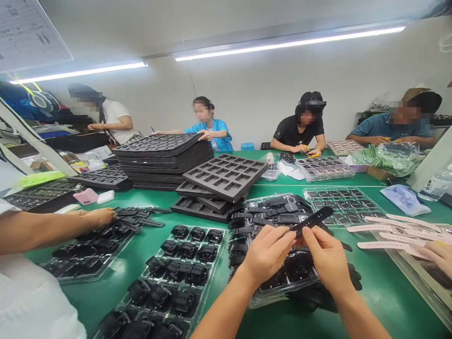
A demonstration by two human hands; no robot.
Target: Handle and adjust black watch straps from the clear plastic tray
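My left hand [270, 252] and my right hand [326, 256] are close together near the middle of the view, both closed on one black watch strap [316, 219]. The strap's holed end points up to the right, past my right fingers. Beneath my hands is a clear plastic tray [261, 296] full of black watches, with more straps [243, 230] laid across its far part and left side. Dark straps also stick out below the tray's right edge. What lies between my fingertips is partly hidden.
Left of my hands is a clear tray of black watches [183, 249]. Black foam trays [226, 176] are stacked beyond. A neighbour's hand [102, 217] works at the left; another hand [439, 254] is near pale pink straps [406, 230] at the right. Several people sit across the green table [384, 282].
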